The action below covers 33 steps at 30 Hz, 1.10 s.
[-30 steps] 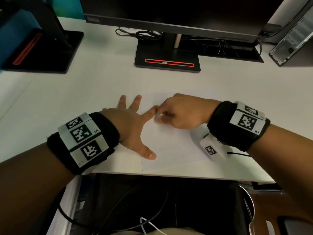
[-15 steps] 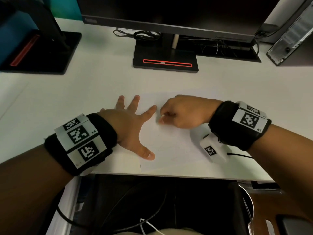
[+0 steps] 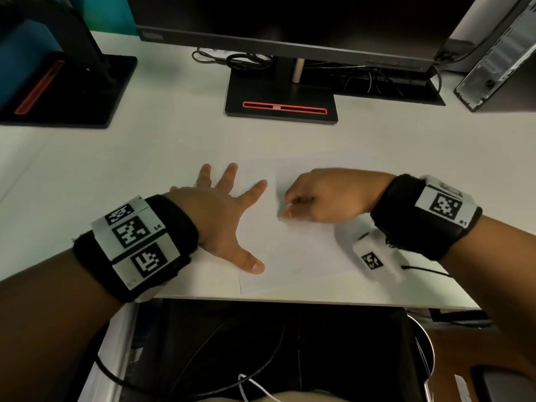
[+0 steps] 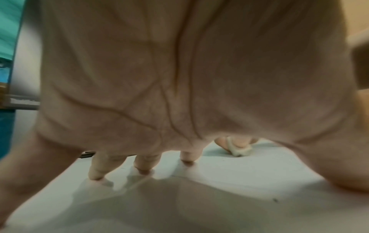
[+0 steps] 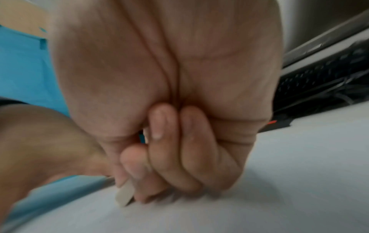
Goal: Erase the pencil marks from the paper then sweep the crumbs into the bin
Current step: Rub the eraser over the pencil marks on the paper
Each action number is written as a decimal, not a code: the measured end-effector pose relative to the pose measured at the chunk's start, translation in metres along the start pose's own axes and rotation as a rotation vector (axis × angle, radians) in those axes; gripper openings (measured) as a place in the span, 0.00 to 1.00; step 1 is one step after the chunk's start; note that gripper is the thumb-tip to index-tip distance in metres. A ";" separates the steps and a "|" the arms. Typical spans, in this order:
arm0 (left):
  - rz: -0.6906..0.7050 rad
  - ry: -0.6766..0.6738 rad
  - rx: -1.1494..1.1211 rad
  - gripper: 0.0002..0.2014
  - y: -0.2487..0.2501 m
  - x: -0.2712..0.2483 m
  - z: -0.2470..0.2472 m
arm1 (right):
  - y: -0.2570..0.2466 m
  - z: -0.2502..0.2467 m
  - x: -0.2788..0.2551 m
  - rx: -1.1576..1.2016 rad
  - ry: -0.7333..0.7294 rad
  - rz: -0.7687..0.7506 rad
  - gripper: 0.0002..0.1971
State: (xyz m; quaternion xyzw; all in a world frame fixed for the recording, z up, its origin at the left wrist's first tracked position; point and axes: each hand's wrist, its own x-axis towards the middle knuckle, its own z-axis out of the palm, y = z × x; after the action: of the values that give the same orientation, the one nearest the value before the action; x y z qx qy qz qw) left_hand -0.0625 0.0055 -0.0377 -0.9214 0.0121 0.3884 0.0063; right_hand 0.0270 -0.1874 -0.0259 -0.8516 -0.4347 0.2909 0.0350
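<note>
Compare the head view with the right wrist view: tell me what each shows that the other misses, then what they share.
Only the head view shows the left hand pressing flat, fingers spread, on the paper, plus the monitor stand and both wristbands.

Only the right wrist view shows the underside of the right hand: fingers curled, with the eraser poking out below them, tip at the sheet.

Both show the right hand's grip on the eraser over the white paper on the desk.
</note>
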 end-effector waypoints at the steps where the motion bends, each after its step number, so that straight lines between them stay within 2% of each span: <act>1: -0.001 0.000 -0.002 0.70 0.000 0.000 0.000 | 0.002 -0.003 0.000 -0.001 0.030 0.017 0.19; 3: -0.003 -0.001 0.000 0.70 0.000 0.000 -0.001 | 0.002 0.000 0.000 0.002 0.050 -0.009 0.18; 6: 0.003 -0.007 0.004 0.70 0.001 -0.001 -0.001 | -0.001 0.008 -0.005 0.000 -0.025 -0.041 0.18; 9: 0.003 -0.007 0.005 0.70 0.001 -0.001 0.000 | 0.009 -0.001 -0.008 -0.006 0.028 0.022 0.20; 11: 0.003 -0.009 -0.002 0.70 0.002 -0.001 -0.001 | 0.008 0.003 -0.007 -0.004 0.054 -0.013 0.19; 14: 0.002 -0.012 -0.006 0.70 0.002 0.000 -0.001 | 0.003 0.012 -0.010 -0.008 -0.022 -0.055 0.18; 17: 0.007 -0.012 -0.005 0.70 0.002 0.000 -0.002 | 0.013 0.006 -0.012 0.015 0.038 0.011 0.19; 19: 0.005 -0.016 -0.010 0.70 0.002 0.000 -0.002 | 0.012 0.007 -0.011 0.024 0.068 -0.011 0.18; 21: 0.006 -0.018 -0.014 0.70 0.001 0.000 -0.002 | 0.007 0.014 -0.014 0.020 0.000 -0.044 0.17; 23: 0.009 -0.016 -0.016 0.70 0.001 0.000 -0.001 | 0.012 0.013 -0.019 0.029 -0.016 -0.012 0.18; 27: 0.006 -0.014 -0.019 0.70 0.001 0.000 -0.002 | 0.033 0.004 -0.026 0.075 0.137 0.137 0.22; 29: 0.006 -0.014 -0.013 0.70 0.002 0.000 -0.002 | 0.031 0.010 -0.033 0.341 0.275 0.199 0.21; 31: 0.003 -0.013 -0.006 0.70 0.002 0.001 -0.001 | 0.014 0.022 -0.047 0.936 0.340 0.187 0.15; 32: 0.000 -0.015 -0.001 0.71 0.001 0.001 -0.001 | 0.002 0.032 -0.054 1.242 0.278 0.169 0.12; 33: -0.002 -0.021 0.003 0.72 0.001 0.000 -0.001 | -0.011 0.045 -0.060 1.484 0.147 0.148 0.09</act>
State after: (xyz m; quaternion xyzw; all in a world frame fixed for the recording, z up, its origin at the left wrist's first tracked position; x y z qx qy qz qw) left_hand -0.0618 0.0042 -0.0374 -0.9174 0.0115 0.3978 0.0083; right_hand -0.0312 -0.2349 -0.0321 -0.6487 -0.0623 0.4514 0.6095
